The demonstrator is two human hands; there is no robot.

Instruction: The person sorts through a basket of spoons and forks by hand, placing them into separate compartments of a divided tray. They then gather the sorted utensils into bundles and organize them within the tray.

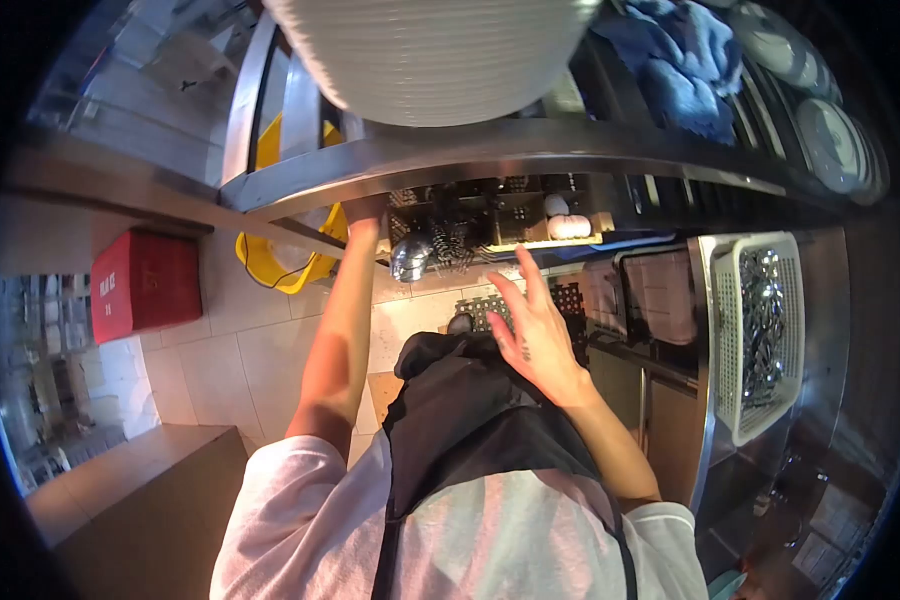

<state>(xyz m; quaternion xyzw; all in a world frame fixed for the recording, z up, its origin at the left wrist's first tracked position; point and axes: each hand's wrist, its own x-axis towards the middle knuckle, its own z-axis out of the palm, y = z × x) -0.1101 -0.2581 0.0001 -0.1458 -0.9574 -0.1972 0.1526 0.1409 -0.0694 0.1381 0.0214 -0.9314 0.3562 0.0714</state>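
Observation:
My left arm reaches forward under the metal shelf. My left hand is mostly hidden behind the shelf's edge, so its fingers do not show. Close by it, on the lower level, are a shiny rounded metal utensil and a cluster of dark wire-like utensils. My right hand hovers in front of the lower shelf with its fingers apart and nothing in them. Beyond its fingertips, a yellow-edged tray holds white rounded items, one of them a pinkish-white piece.
Stacked white plates stand on the upper shelf, with a blue cloth and more plates to the right. A white basket of cutlery sits on the right counter. A yellow bucket and red box are at left.

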